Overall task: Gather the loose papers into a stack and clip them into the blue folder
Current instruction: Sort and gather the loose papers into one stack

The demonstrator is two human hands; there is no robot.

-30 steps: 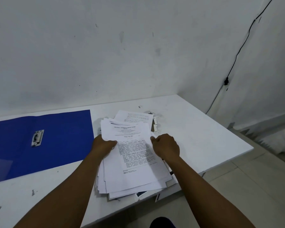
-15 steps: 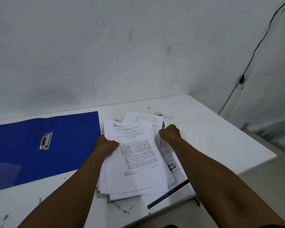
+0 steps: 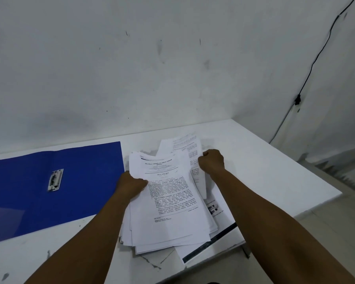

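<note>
A loose pile of printed white papers lies on the white table, fanned out and uneven. My left hand grips the pile's left edge, thumb on the top sheet. My right hand is closed in a fist on the right edge of a few sheets at the back right and lifts them, so they curl upward. The blue folder lies open and flat to the left of the pile, its metal clip near its middle.
More sheets, one with a dark band, stick out past the table's front right edge. The wall stands right behind the table. A black cable runs down the right wall. Bare table surface lies right of the pile.
My right hand moved from the pile's right middle to its far right corner and took hold of the back sheets, raising them. My left hand stayed on the left edge.
</note>
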